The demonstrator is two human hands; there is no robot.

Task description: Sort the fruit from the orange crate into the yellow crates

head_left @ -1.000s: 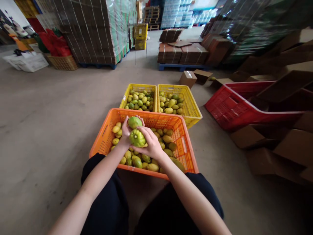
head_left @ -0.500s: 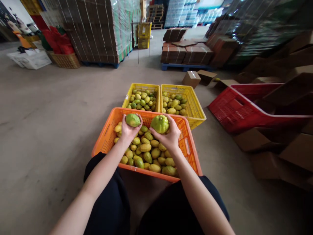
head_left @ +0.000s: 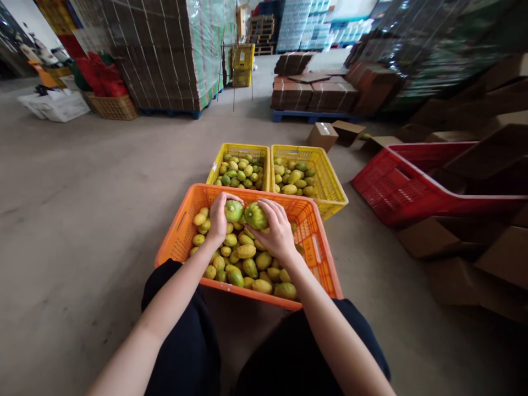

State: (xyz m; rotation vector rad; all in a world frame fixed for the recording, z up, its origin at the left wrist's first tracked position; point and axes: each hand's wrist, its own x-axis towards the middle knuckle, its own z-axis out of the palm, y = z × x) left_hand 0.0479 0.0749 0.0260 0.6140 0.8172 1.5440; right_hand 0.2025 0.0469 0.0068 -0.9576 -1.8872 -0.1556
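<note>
An orange crate (head_left: pixel 247 292) with several yellow-green fruits in it stands in front of my knees. Over its far half, my left hand (head_left: pixel 219 220) is closed around a light green fruit (head_left: pixel 234 211). My right hand (head_left: pixel 277 228) grips a ribbed green fruit (head_left: pixel 256 216) from the right, thumb below and fingers on top. The two held fruits are close side by side, with their ends turned toward me. Behind the crate are a left yellow crate (head_left: pixel 217 160) and a right yellow crate (head_left: pixel 331 184), both holding similar fruits.
On the right, a red crate (head_left: pixel 383 184) stands among cardboard boxes (head_left: pixel 429 236). Farther back are flat cartons on a blue pallet (head_left: pixel 314 116), a wrapped stack (head_left: pixel 157 55) and a wicker basket (head_left: pixel 113 107). Grey floor (head_left: pixel 103 192) extends to the left.
Both hands have moved toward each other, bringing the two fruits closer together. My left hand has turned from palm up to upright, and the right-hand fruit has moved left and slightly down.
</note>
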